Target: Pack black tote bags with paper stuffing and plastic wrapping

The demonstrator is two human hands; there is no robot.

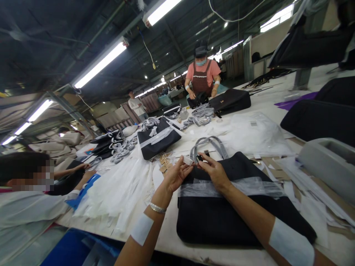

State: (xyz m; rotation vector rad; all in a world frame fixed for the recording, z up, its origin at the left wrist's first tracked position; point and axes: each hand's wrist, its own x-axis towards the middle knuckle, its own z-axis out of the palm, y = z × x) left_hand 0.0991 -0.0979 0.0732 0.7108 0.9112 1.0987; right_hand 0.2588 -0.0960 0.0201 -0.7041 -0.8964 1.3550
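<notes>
Right hand (214, 172) pinched on a small dark fitting (199, 158) beside the handles (221, 146) of the bag (219, 220), flat on the tabletop (169, 225); left hand (177, 175) loosely curled, its hold unclear. A slack pinch could drop the fitting.

Black bag (216, 218), translucent whitish wrap (202, 188), grey handles (221, 147), silver bracelet (158, 208), purple sheet (294, 101), brown apron (201, 80)
</notes>
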